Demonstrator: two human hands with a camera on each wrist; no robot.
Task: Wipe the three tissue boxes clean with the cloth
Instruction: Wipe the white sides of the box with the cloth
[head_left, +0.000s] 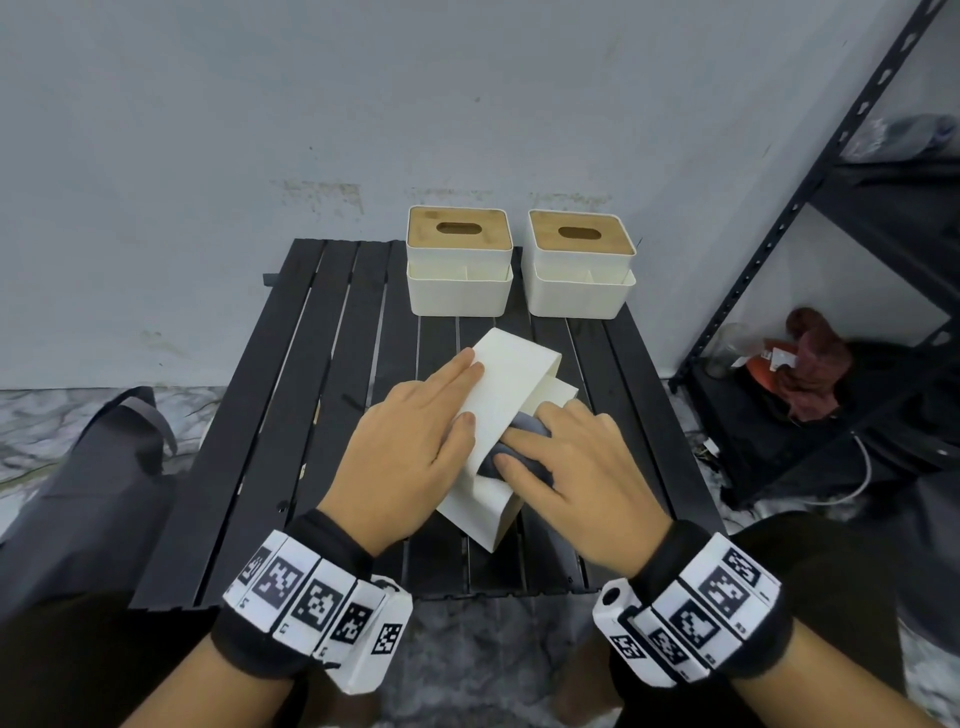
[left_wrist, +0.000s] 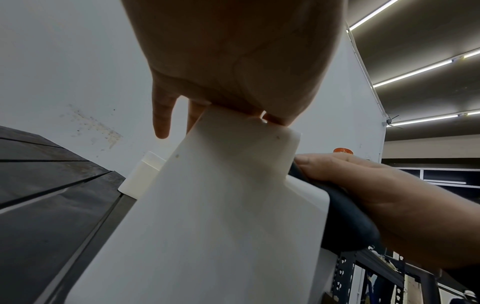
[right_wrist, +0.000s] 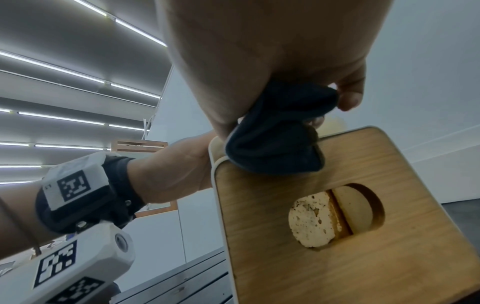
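One white tissue box (head_left: 511, 384) lies tipped on its side mid-table, its wooden slotted lid (right_wrist: 337, 246) facing right. My left hand (head_left: 457, 400) rests flat on the box's upturned white face (left_wrist: 221, 205), fingers straight, thumb laid on it. My right hand (head_left: 530, 439) grips a bunched dark grey cloth (head_left: 525, 427) and presses it against the box's upper right edge, where the lid meets the white wall (right_wrist: 275, 144). Two more white boxes with wooden lids (head_left: 458, 260) (head_left: 579, 262) stand upright side by side at the table's far edge.
The black slatted table (head_left: 291, 415) stands against a pale wall. A black metal shelf rack (head_left: 831, 260) with clutter on its bottom shelf is close on the right. A dark bag (head_left: 104, 467) lies on the floor at the left.
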